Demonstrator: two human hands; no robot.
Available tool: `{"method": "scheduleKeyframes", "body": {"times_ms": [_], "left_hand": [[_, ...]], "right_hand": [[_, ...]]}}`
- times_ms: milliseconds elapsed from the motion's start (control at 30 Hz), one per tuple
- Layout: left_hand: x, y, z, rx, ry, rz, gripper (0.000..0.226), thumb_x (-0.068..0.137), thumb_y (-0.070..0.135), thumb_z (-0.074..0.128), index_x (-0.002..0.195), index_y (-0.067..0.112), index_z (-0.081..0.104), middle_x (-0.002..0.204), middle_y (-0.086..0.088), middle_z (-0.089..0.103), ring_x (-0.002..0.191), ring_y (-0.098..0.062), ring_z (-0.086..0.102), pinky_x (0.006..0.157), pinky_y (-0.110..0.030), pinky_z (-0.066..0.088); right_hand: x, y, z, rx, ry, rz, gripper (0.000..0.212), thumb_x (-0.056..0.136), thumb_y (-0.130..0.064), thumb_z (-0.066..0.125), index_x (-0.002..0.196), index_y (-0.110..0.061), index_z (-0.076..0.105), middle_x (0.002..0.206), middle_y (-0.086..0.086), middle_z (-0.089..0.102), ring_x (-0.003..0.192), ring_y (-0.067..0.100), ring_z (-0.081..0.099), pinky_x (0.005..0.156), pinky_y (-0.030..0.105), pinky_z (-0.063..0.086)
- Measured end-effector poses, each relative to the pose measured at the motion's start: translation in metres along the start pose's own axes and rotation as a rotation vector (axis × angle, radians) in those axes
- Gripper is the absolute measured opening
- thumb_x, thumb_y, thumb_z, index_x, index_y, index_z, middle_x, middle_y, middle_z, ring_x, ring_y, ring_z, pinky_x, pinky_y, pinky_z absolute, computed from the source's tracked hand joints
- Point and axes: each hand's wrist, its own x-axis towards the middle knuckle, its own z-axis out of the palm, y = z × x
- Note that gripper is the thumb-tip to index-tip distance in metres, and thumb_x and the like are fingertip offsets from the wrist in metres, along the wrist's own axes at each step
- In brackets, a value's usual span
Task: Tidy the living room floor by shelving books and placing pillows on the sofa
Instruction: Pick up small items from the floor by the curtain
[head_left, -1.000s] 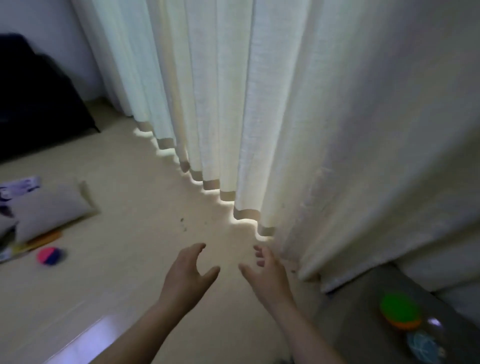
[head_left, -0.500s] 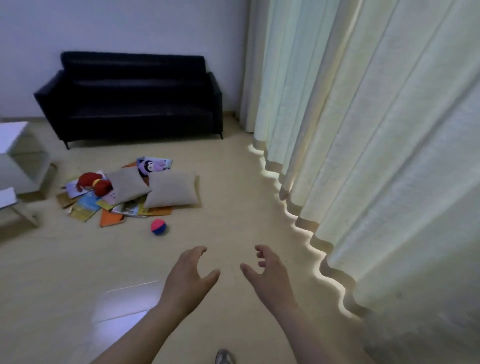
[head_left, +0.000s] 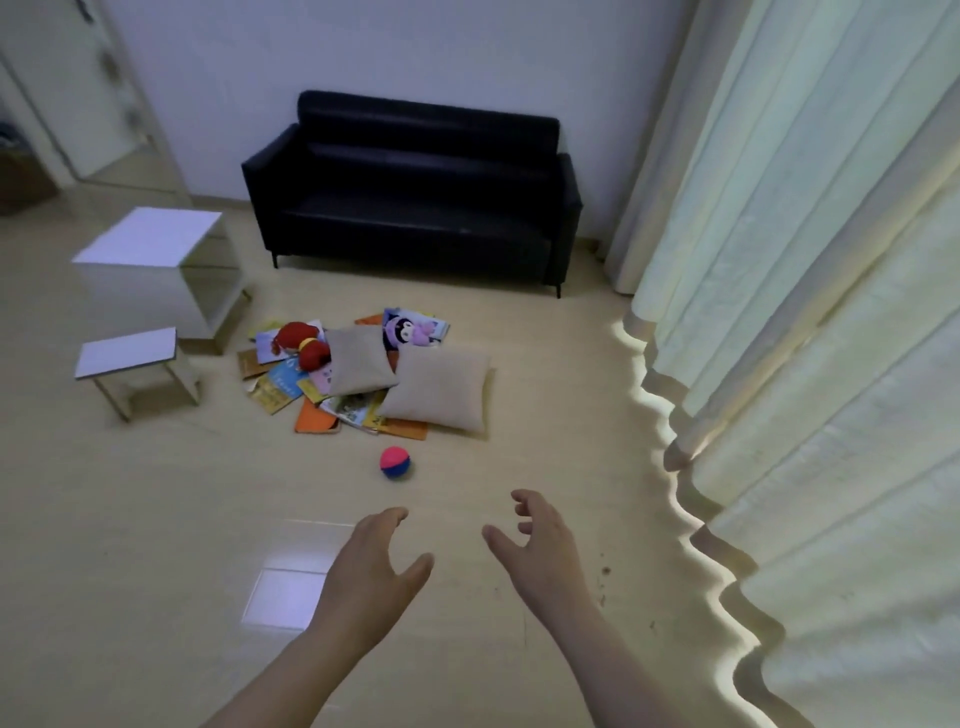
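Note:
Two beige pillows lie on the floor in front of a black sofa (head_left: 415, 208): the larger pillow (head_left: 441, 389) at the right, the smaller pillow (head_left: 358, 361) to its left. Both rest on a scatter of several colourful books (head_left: 280, 389). A white open shelf cube (head_left: 156, 265) stands left of the sofa. My left hand (head_left: 374, 577) and my right hand (head_left: 540, 551) hover low in front of me, fingers spread, holding nothing, well short of the pile.
A pink-and-blue ball (head_left: 396, 463) lies on the floor between my hands and the pile. A red plush toy (head_left: 301, 343) sits on the books. A small white stool (head_left: 130, 364) stands left of them. Long pale curtains (head_left: 805, 312) fill the right side.
The view has swung left from the curtains to the sofa, shelf and floor pile. My hands keep the same spread pose in front of me.

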Motion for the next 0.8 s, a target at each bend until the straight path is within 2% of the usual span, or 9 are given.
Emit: {"method": "scheduleKeyframes", "body": {"times_ms": [100, 300, 600, 800], "left_hand": [[0.027, -0.016, -0.017, -0.027, 0.031, -0.049, 0.063, 0.084, 0.039, 0.067, 0.139, 0.026, 0.04, 0.14, 0.01, 0.042, 0.123, -0.009, 0.046, 0.103, -0.031, 0.044], [0.102, -0.052, -0.062, -0.061, 0.041, -0.082, 0.06, 0.086, 0.037, 0.064, 0.139, 0.026, 0.041, 0.141, 0.01, 0.041, 0.124, -0.01, 0.046, 0.102, -0.031, 0.043], [0.218, -0.105, -0.161, -0.002, 0.006, -0.052, 0.061, 0.086, 0.04, 0.064, 0.14, 0.026, 0.04, 0.142, 0.008, 0.042, 0.123, -0.009, 0.046, 0.1, -0.027, 0.043], [0.276, -0.128, -0.201, 0.006, -0.025, -0.054, 0.059, 0.087, 0.038, 0.063, 0.14, 0.026, 0.04, 0.142, 0.008, 0.042, 0.123, -0.009, 0.047, 0.1, -0.026, 0.044]], "right_hand": [[0.031, -0.016, 0.022, -0.032, -0.046, -0.014, 0.054, 0.085, -0.037, 0.068, 0.133, -0.024, 0.045, 0.124, -0.004, 0.052, 0.11, 0.012, 0.053, 0.09, 0.025, 0.044], [0.095, -0.058, 0.079, -0.027, -0.079, 0.005, 0.054, 0.085, -0.035, 0.068, 0.133, -0.024, 0.045, 0.124, -0.005, 0.052, 0.108, 0.011, 0.053, 0.082, 0.021, 0.039], [0.172, -0.144, 0.174, -0.025, -0.075, 0.059, 0.053, 0.085, -0.035, 0.067, 0.133, -0.026, 0.044, 0.123, -0.006, 0.05, 0.107, 0.01, 0.051, 0.084, 0.021, 0.039], [0.213, -0.183, 0.215, -0.038, -0.079, 0.093, 0.053, 0.085, -0.035, 0.068, 0.132, -0.027, 0.044, 0.124, -0.006, 0.05, 0.108, 0.01, 0.051, 0.084, 0.021, 0.039]]}}
